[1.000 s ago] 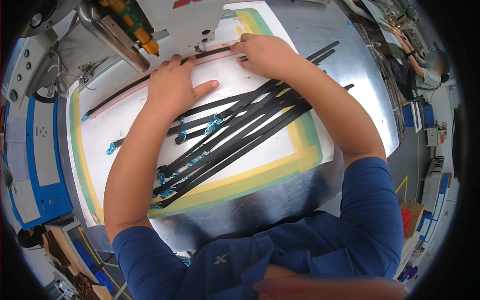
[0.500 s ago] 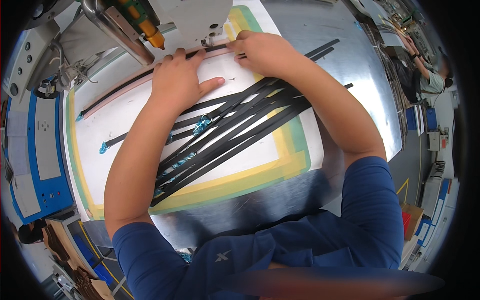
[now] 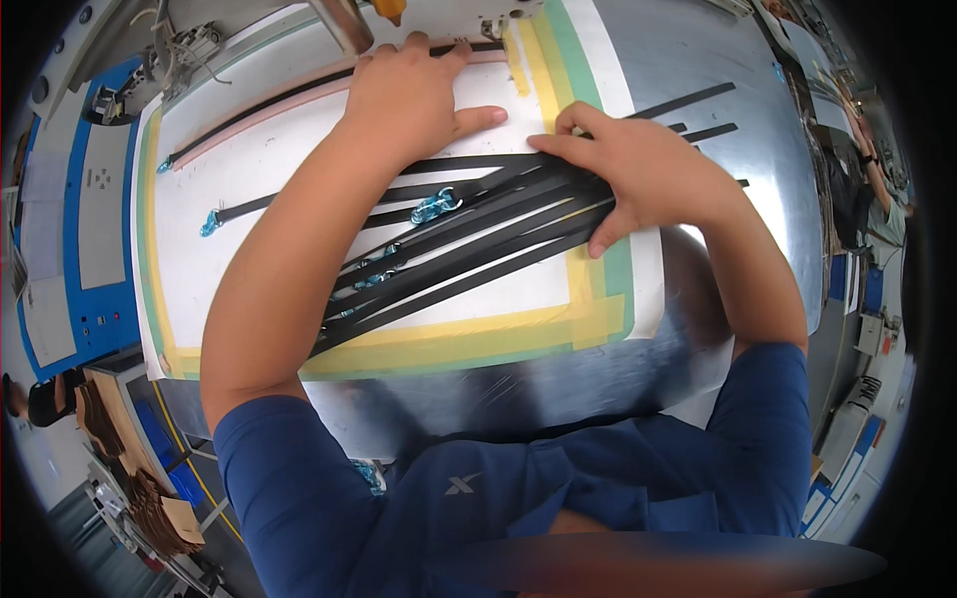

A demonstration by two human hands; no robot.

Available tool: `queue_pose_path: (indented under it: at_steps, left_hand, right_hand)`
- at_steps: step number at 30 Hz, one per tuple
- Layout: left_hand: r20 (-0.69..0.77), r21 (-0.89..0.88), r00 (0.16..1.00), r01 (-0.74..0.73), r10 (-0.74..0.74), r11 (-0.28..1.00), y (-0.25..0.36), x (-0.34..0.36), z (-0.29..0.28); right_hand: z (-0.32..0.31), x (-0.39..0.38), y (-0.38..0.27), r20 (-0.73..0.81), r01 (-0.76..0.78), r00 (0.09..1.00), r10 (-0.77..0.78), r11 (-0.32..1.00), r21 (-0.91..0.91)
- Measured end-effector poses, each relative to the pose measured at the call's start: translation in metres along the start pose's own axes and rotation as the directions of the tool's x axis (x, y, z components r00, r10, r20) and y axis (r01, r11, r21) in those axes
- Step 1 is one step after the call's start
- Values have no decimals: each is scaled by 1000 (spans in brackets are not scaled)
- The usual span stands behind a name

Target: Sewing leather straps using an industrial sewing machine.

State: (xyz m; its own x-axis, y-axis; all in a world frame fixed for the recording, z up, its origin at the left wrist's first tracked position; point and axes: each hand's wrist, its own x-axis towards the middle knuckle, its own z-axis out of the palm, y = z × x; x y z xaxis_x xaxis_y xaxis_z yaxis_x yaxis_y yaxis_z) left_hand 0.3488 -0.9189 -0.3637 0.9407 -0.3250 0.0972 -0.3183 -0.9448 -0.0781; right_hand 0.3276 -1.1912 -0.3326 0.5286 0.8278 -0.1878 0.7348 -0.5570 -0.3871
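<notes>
One black strap [image 3: 269, 118] lies along a pink guide strip [image 3: 244, 132] at the far side of the white sheet, a blue wrapped end [image 3: 166, 164] at its left tip. My left hand [image 3: 404, 100] rests on this strap with fingertips pressed down and thumb stretched out to the right. A bundle of black straps [image 3: 488, 224] lies slantwise across the sheet; several have shiny blue plastic-wrapped ends [image 3: 436, 206]. Over the bundle's right part is my right hand [image 3: 648, 169], index finger and thumb spread wide on either side of it. The straps under its palm are hidden.
Yellow and green tape [image 3: 598, 309] borders the white sheet [image 3: 209, 299] on a metal table [image 3: 698, 299]. A machine's metal column [image 3: 344, 25] and orange nozzle [image 3: 391, 10] stand beyond my left hand. A blue control panel [image 3: 100, 319] is at left. Another person [image 3: 882, 204] works at far right.
My right hand has left the far strap and come nearer to the bundle, its fingers spreading. My left hand stays on the far strap. The whole view has shifted.
</notes>
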Motion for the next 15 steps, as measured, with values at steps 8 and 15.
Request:
queue_pose_path:
  at_steps: [8, 15]
  left_hand:
    - [-15, 0, 1000, -22, 22, 1000, -9, -8, 5]
    - [-98, -135, 992, -91, 78, 987, -47, -35, 9]
  right_hand:
    - [16, -1, -13, -34, -91, 995, 89, 995, -51]
    - [21, 2, -17, -72, -99, 993, 95, 993, -67]
